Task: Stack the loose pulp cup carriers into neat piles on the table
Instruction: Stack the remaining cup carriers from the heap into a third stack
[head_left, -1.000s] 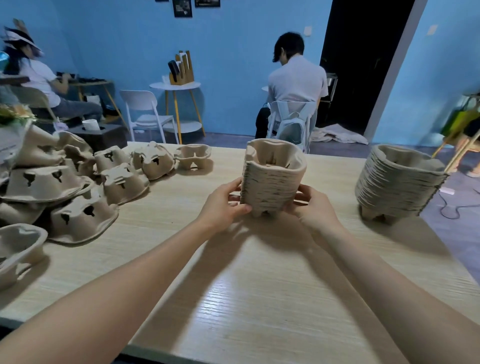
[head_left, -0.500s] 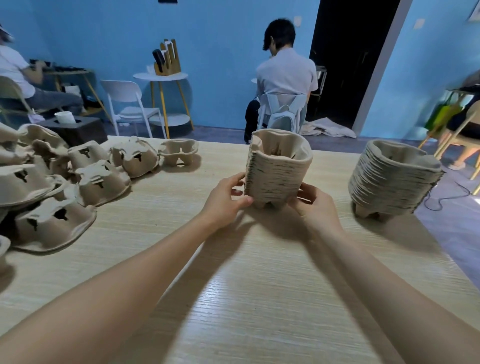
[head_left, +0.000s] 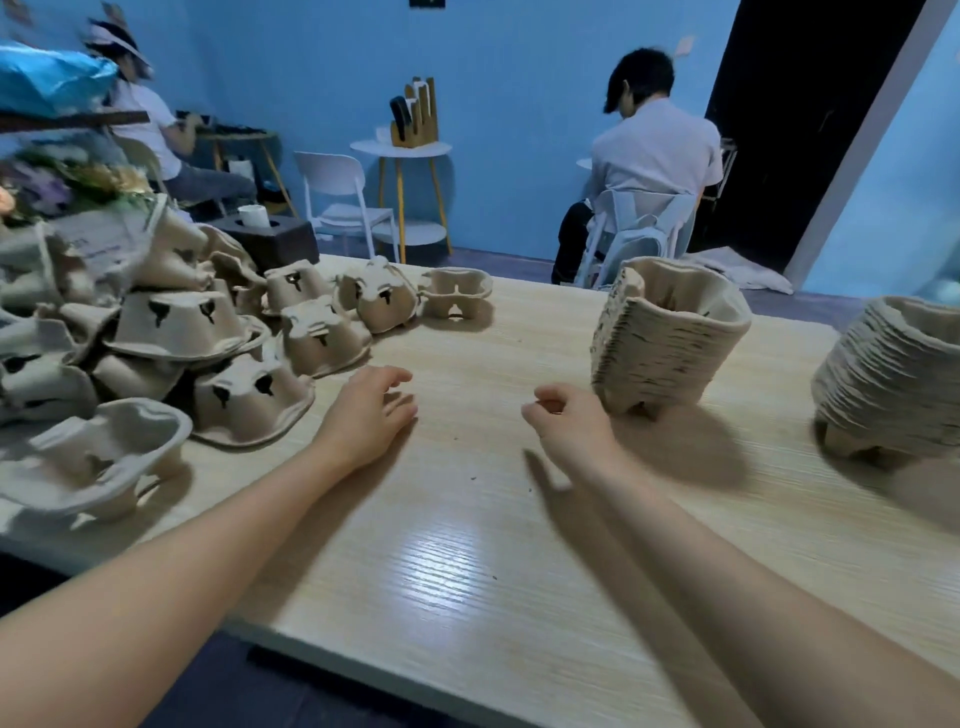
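Two nested piles stand on the worktop (head_left: 467, 545): a tall carrier stack (head_left: 665, 343) just beside the right hand (head_left: 571, 431), and a wider stack (head_left: 893, 374) further right. Many loose pulp carriers (head_left: 218, 332) lie jumbled at left, unstacked. The left hand (head_left: 369, 410) is spread and empty; the right's grip is loosely curled, holding nothing.

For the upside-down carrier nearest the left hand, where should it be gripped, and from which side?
Probably across its domed top, from above. That upside-down carrier lies rim-down on the table, so its flared rim is flat against the wood, hard to get fingers under. The raised cup bottoms narrow upward, giving the left hand, empty and just to its right, opposing walls to pinch.
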